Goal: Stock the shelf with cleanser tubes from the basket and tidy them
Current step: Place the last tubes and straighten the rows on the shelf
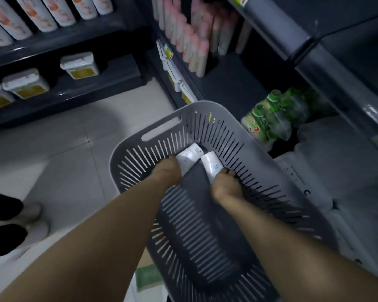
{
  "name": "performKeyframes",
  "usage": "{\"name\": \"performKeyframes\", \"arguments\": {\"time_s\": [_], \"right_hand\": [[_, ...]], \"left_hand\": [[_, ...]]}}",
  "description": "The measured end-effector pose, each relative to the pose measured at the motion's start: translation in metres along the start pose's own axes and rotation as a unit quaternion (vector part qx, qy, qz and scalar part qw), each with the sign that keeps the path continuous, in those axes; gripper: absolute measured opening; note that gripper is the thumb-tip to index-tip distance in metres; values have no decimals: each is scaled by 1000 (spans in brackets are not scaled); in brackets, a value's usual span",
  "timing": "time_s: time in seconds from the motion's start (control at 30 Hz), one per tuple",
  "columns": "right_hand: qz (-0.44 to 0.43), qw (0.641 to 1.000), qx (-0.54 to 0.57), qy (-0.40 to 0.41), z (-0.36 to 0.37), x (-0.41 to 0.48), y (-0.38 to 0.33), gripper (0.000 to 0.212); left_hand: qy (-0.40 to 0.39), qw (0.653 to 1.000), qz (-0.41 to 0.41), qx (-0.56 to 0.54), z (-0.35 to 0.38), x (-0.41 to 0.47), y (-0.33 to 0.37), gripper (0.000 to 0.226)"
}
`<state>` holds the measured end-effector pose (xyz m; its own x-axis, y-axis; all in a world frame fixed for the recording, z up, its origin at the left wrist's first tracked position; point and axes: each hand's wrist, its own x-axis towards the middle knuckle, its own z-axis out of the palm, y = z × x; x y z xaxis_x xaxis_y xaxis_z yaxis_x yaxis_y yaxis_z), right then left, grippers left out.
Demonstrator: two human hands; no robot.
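Reaching into the grey slotted basket (216,131), we have a hand on each of the two white cleanser tubes that lie side by side on its floor at the far end. Our right hand (225,186) has its fingers curled round the near end of the right tube (213,167), a closed grip on it. Our left hand (168,171) covers the near end of the left tube (189,156), but its fingers are hidden under the back of the hand, so we cannot tell whether they have closed round it or only rest on it. We judge these tubes light, easily carried one to a hand, and soft-walled: a hard squeeze at the middle would dent them, and the smooth plastic skin may slip in a loose pinch. The firmer places to hold are, we think, the two ends, with the fingers wrapped round rather than pinching flat. A drop should not break them. They are plain white and round-bodied, with small blue and dark print too blurred to read; their far ends look broad and round, likely the caps. The shelf (227,83) just beyond the basket has a bare stretch beside a row of upright pink tubes (192,46), and we judge they belong there.
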<state>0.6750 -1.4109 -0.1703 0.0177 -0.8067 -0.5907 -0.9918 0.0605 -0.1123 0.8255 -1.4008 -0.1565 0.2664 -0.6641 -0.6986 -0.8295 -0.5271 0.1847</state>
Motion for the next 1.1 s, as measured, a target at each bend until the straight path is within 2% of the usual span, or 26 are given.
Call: {"name": "performKeyframes", "arguments": {"time_s": [0.2, 0.43, 0.5, 0.57, 0.63, 0.77, 0.83, 0.9, 1.0, 1.1], "right_hand": [[-29, 995, -81, 46, 8, 12, -2, 46], [13, 1000, -15, 21, 19, 12, -3, 49], [28, 999, 22, 2, 11, 9, -1, 64], [51, 993, 100, -31, -1, 4, -1, 81], [60, 986, 145, -60, -15, -6, -4, 84], [56, 961, 239, -129, -56, -33, -3, 51], [57, 939, 302, -157, -86, -56, 0, 40], [44, 930, 319, -175, -120, -83, 3, 29], [-7, 939, 300, -170, -176, -128, 3, 27], [-55, 949, 281, -135, -231, -171, 3, 26]], "left_hand": [[5, 998, -5, 56, 12, 15, 6, 66], [17, 999, -33, -15, 18, 17, 10, 81], [23, 999, -20, -12, 13, 13, 13, 72], [41, 999, -13, -22, 7, 6, 16, 54], [66, 997, -24, -39, -4, -7, 21, 43], [114, 991, -20, -60, -41, -45, 25, 34], [133, 988, -9, -74, -65, -71, 23, 33], [154, 981, 2, -117, -90, -100, 24, 30], [175, 969, 38, -169, -138, -150, 35, 9], [209, 954, 91, -197, -189, -206, 52, 17]]}}
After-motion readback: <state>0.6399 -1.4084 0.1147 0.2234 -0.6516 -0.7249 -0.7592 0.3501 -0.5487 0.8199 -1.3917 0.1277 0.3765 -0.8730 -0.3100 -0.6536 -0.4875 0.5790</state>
